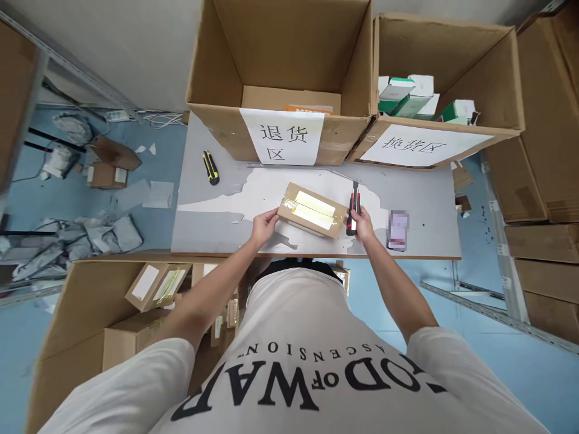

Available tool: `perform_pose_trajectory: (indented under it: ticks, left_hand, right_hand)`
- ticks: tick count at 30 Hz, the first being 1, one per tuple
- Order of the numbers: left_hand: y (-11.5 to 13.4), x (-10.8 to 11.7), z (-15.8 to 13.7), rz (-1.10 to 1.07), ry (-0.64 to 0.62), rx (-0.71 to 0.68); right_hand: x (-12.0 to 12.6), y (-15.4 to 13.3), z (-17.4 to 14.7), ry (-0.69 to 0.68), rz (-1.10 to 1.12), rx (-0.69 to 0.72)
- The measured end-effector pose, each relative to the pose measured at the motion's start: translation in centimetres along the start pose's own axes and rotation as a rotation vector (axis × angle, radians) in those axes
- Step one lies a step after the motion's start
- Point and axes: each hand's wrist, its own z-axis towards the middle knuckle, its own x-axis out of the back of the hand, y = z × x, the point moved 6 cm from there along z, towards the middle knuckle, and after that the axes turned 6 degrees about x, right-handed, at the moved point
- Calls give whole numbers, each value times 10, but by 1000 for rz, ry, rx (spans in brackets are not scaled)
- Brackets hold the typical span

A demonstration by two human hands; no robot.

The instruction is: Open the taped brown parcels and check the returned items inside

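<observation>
A small taped cardboard box with a white label lies at a slant on the table in front of me. My left hand pinches its left end between thumb and fingers. In my right hand is a red and black utility knife, its blade pointing away from me, close by the right end of the box. Whether my right fingers also touch the box I cannot tell. A yellow and black utility knife rests on the table at the far left.
Two large open cartons with paper signs, the left carton and the right carton holding green-white boxes, stand along the back. A phone lies right on the grey table. A big carton of parcels is at my lower left.
</observation>
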Motion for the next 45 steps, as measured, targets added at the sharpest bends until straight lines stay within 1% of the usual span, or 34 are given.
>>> perform_pose_trajectory:
  ticks: [3,5,7,12,15,17,19,21,23,24,26,29,34,38,42,45]
  left_hand:
    - [-21,0,-21,-45,78,65]
    - [-29,-2,-28,-74,113,99]
    - [-32,-3,-31,-89,123,123]
    - [-29,-2,-32,-67,106,140]
    - [-18,2,-34,11,76,131]
    - [2,6,-34,164,67,57]
    - [33,2,-30,400,31,-90]
    - [64,-15,-24,672,-90,-249]
    - [84,-39,-14,914,-234,-348]
    - [90,-49,-9,1004,-288,-378]
    - [94,-67,2,1137,-363,-401]
    - [87,-81,12,1250,-416,-374]
    - [79,-81,14,1272,-419,-354]
    - [79,-80,8,1251,-383,-366]
    - [78,-79,1,1200,-330,-394]
    - [76,-79,-1,1169,-314,-403]
  right_hand:
    - [-12,-12,27,-76,-61,-7]
    - [-18,-13,37,-117,-70,-17]
    - [-22,-11,41,-145,-72,-18]
    - [-22,-4,38,-143,-50,-23]
    - [-14,-4,27,-131,-22,8]
    - [-3,-6,13,-121,-57,46]
    - [10,-7,-5,-131,-139,68]
    - [20,-5,-26,-181,-212,48]
    - [25,-1,-43,-242,-236,3]
    - [25,0,-50,-266,-235,-18]
    - [24,3,-60,-300,-230,-47]
    - [19,5,-65,-335,-216,-62]
    - [19,0,-65,-351,-212,-110]
    - [27,-12,-61,-379,-304,-165]
    - [37,-20,-56,-465,-380,-187]
    - [43,-21,-57,-537,-402,-194]
